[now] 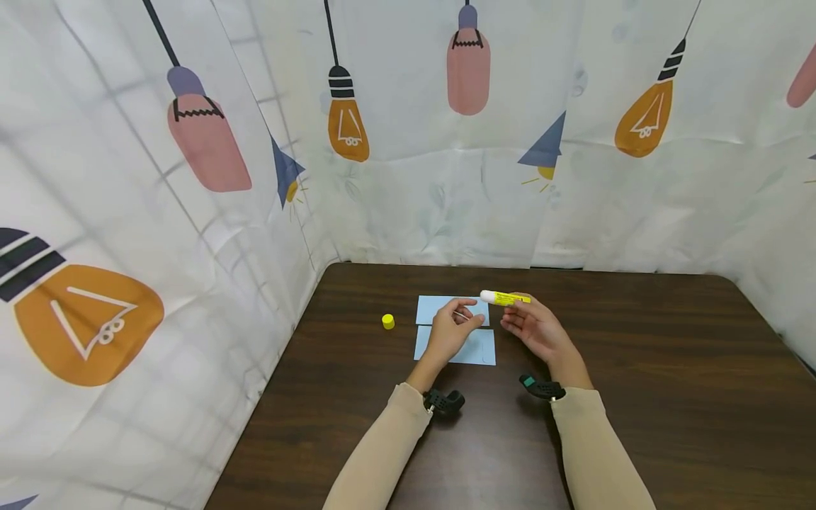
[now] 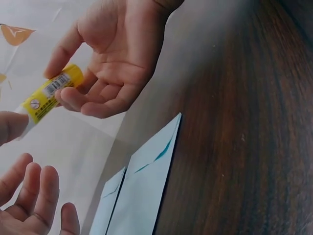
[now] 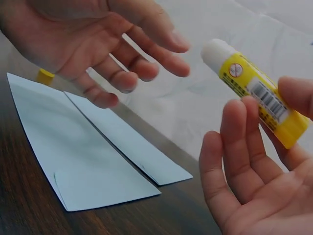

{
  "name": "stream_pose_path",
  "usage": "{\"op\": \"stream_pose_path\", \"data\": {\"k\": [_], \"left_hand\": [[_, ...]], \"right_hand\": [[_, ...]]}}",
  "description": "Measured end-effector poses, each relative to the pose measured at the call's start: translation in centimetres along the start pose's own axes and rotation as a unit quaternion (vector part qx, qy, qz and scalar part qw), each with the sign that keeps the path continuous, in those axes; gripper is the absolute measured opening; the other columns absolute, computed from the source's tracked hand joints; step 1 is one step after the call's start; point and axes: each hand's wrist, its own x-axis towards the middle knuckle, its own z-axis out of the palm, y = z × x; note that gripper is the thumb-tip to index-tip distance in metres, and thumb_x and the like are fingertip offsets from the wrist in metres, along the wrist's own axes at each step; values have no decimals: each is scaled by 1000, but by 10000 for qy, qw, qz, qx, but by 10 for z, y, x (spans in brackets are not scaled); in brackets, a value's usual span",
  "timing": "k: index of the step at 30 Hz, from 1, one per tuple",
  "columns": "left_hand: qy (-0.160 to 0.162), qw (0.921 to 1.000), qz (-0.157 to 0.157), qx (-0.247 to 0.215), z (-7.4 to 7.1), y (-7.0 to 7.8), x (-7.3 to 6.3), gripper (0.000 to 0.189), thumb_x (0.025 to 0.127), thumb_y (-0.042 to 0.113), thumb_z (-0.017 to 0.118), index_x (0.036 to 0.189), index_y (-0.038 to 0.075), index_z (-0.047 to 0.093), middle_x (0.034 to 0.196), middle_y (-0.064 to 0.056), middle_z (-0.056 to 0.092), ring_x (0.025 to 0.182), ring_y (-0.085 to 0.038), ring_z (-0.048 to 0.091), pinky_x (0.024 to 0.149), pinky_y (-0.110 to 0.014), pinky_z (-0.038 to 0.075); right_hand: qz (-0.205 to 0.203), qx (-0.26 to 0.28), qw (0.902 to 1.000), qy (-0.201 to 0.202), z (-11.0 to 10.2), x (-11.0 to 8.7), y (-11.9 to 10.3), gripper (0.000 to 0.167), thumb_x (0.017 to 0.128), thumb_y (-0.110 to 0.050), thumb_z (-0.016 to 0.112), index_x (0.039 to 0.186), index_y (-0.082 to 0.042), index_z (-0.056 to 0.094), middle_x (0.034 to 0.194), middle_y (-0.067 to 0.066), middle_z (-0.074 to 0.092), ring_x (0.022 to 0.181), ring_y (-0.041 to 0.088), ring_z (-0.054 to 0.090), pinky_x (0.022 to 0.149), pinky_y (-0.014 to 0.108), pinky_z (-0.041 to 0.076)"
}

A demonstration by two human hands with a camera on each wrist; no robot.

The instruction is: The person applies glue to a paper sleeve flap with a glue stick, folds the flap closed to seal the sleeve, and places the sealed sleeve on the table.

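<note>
My right hand (image 1: 540, 331) pinches a yellow glue stick (image 1: 508, 298) between thumb and fingers, above the table. Its white uncapped end points toward my left hand (image 1: 448, 331). In the right wrist view, a small gap separates the left fingertips from that white end (image 3: 216, 55); the left fingers are relaxed and hold nothing. Below the hands lie two light blue pieces of paper, a far piece (image 1: 428, 309) and a near piece (image 1: 477, 348), with a narrow gap between their edges. The left hand partly covers both in the head view.
A yellow cap (image 1: 387, 321) stands on the dark wooden table (image 1: 669, 368), left of the papers. Patterned white cloth (image 1: 408, 205) hangs behind the table and along its left side. Each wrist wears a black band (image 1: 445, 401).
</note>
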Motion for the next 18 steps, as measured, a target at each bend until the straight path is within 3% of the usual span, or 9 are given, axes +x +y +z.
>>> {"op": "stream_pose_path", "data": {"k": [5,12,18], "left_hand": [[-36,9987,-218,-452,-2,2,1,41,90,28,80,126,13,69,96,-2,64,80,-11,59,64,-23,47],[-132,9934,-201,-1117,-3,2,3,39,90,24,80,125,9,69,98,2,63,80,-11,57,63,-21,44],[-201,9875,-247,-1543,-3,3,3,35,91,16,79,123,5,70,100,3,67,81,-8,60,74,-24,54]], "right_hand": [[105,-307,9991,-287,6,1,0,26,111,-7,37,114,-16,61,98,2,73,89,16,72,91,33,59],[215,-612,9970,-429,10,3,2,29,111,-7,37,114,-16,64,99,2,73,92,16,72,94,34,58],[327,-708,9955,-546,14,2,3,27,110,-7,40,117,-16,64,100,2,73,93,15,72,93,33,59]]}}
